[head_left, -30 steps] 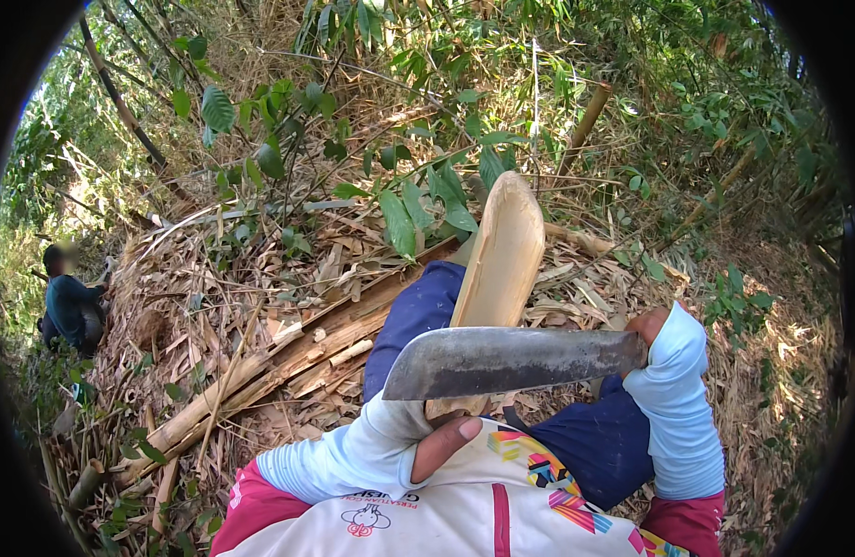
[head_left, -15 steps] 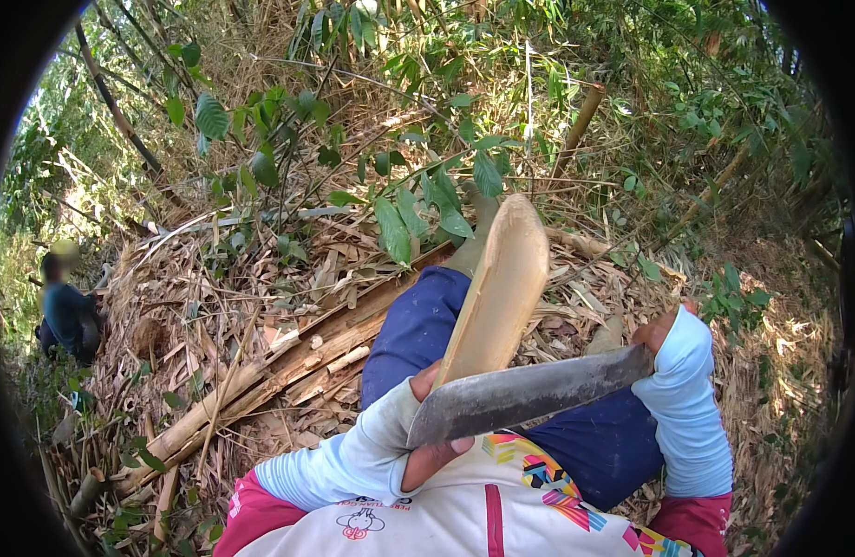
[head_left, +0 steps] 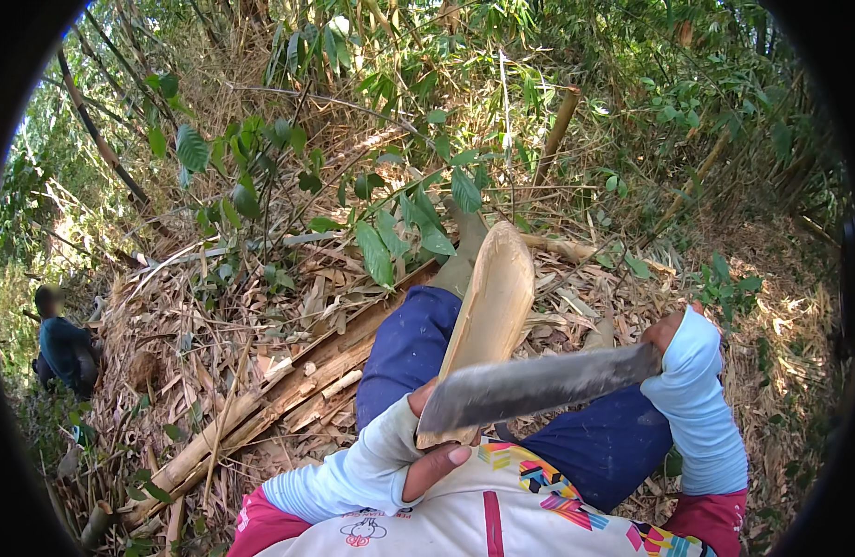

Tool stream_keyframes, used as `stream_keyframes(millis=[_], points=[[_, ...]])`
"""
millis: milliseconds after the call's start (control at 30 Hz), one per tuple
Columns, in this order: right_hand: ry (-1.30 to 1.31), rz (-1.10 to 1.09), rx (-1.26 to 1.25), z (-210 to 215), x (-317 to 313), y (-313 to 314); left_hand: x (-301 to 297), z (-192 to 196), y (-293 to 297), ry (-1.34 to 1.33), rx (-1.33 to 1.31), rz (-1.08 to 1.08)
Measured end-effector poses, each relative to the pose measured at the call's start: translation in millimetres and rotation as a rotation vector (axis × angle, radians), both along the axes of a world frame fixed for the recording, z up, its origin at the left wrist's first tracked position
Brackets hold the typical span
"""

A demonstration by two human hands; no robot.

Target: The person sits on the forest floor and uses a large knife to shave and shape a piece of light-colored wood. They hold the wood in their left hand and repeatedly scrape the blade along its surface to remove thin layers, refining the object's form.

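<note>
Wood piece (head_left: 492,297): pale, hollowed, rounded far end.

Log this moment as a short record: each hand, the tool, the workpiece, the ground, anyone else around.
Left hand: grips the lower end of the pale hollowed wood piece
Right hand: grips the machete, handle hidden
Machete: blurred; overlaps the piece's lower part in view, contact unclear
Workpiece: trough-like, rounded far end
Ground: dry leaves, split wood
Others: one person, far left
</note>
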State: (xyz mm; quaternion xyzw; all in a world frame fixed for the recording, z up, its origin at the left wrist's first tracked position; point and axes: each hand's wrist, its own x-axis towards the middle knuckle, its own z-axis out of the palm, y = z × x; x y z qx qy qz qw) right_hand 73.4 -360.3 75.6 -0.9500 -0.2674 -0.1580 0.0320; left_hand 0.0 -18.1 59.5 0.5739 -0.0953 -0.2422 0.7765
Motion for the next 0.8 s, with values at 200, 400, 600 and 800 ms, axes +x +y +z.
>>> stream_keyframes(millis=[200,400,600,800], points=[[0.153,-0.343,0.118,16.4,-0.7,1.3,-2.1,-6.6,5.4,0.011,0.001,-0.009],[0.081,-0.138,-0.122,33.6,-7.2,3.1,-1.5,3.7,2.2,-0.006,-0.024,0.060],[-0.057,-0.431,0.331,25.2,-5.6,-0.8,-2.3,0.2,8.4,-0.051,-0.036,0.034],[0.172,-0.377,0.090,26.2,-21.1,0.8,-4.8,-10.1,15.6,0.000,-0.088,0.039]])
